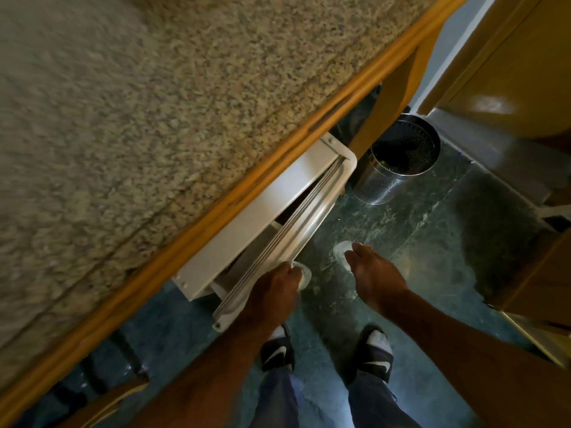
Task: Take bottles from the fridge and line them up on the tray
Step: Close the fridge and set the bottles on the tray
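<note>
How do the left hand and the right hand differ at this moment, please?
The left hand grips the edge of the white fridge door, fingers curled; the right hand touches nothing, fingers open.
The left hand is beside the fridge; the right hand hangs over the green floor, farther from the counter.
Both are bare and hold no bottle.

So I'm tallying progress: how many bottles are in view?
0. The fridge door is barely ajar under the left hand; the right hand is empty. Bottles may be hidden inside.
</note>
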Available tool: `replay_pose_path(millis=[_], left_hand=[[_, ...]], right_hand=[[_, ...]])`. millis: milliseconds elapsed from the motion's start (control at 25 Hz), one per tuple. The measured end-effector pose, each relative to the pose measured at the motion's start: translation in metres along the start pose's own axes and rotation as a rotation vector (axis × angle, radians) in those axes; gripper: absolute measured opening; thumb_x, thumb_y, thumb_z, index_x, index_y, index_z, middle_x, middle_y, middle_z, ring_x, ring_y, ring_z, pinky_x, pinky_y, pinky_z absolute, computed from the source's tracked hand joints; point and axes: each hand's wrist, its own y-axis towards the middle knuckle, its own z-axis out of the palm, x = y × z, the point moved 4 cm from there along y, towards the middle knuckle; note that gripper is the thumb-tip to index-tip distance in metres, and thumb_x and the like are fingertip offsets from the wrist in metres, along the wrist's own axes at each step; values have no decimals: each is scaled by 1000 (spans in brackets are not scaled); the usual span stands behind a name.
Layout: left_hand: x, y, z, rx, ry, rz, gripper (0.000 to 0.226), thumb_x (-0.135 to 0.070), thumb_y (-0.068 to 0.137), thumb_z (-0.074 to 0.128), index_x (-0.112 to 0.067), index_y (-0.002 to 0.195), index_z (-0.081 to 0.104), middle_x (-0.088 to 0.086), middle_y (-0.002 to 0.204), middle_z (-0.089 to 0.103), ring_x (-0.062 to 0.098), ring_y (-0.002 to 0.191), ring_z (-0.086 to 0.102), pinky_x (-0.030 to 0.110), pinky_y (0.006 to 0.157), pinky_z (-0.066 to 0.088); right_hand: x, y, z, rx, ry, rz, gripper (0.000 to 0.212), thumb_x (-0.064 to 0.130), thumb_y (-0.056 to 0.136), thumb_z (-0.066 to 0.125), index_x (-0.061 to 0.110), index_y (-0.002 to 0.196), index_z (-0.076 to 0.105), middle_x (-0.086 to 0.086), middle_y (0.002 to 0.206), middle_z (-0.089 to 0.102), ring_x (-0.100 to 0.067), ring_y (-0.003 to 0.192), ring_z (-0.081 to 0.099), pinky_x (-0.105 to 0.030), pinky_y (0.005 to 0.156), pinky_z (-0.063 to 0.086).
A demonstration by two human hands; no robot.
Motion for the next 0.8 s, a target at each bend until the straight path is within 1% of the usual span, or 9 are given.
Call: replay_pose_path(millis=[200,280,360,440,480,560,640,720,800], left_hand=[[40,-15,-5,-21,9,-66,27,-13,87,63,-15,113,60,8,113,66,20,99,63,28,85,51],[45,-21,-4,-39,-4,-62,28,-11,89,57,-13,117,60,9,118,65,22,102,63,30,86,51],[50,-30,-1,-42,-40,-107,31,-9,83,64,-12,114,64,10,112,69,24,96,68,31,80,54],[49,-33,2,-28,-43,-149,39,-9,80,69,-11,118,63,12,114,68,25,98,68,32,81,55],[47,-33,1,-12,-45,-172,41,-10,85,64,-10,125,58,13,122,64,27,106,64,34,87,52],[37,-27,-5,-39,-27,-214,39,-11,93,49,-11,132,49,12,131,58,26,114,58,34,94,46],[21,-19,-23,-56,16,-264,37,-12,95,43,-14,131,49,9,128,58,24,111,58,33,92,46],[3,-15,-49,-50,24,-304,36,-11,94,42,-15,129,48,8,124,58,24,109,59,33,90,48],[-16,-16,-75,5,40,-325,38,-11,94,40,-15,131,47,9,123,58,26,110,59,36,91,49]], right_hand=[[55,34,-23,-76,-55,-85,34,9,94,39,5,127,48,-18,138,43,-38,118,48,-43,93,46],[67,44,-26,-85,-79,-121,37,9,94,39,4,131,45,-20,142,40,-38,123,46,-42,97,43],[73,50,-27,-76,-102,-161,42,11,95,39,4,136,42,-24,147,37,-39,131,41,-43,103,40],[73,49,-31,-119,-76,-231,41,5,89,48,0,129,50,-28,140,46,-43,126,47,-50,96,47],[73,48,-33,-119,-75,-243,40,4,87,50,-1,126,52,-29,137,49,-43,123,50,-50,92,49],[66,43,-42,-65,-108,-234,41,12,94,44,4,134,44,-23,142,44,-38,128,45,-45,99,44],[64,37,-57,33,-152,-253,44,21,100,33,8,142,33,-19,148,38,-34,133,39,-41,108,33],[66,26,-82,76,-175,-299,42,21,100,35,10,140,34,-19,146,39,-33,131,41,-41,108,35],[73,10,-111,125,-205,-334,40,14,95,46,9,134,40,-20,140,43,-33,126,45,-44,105,41]])
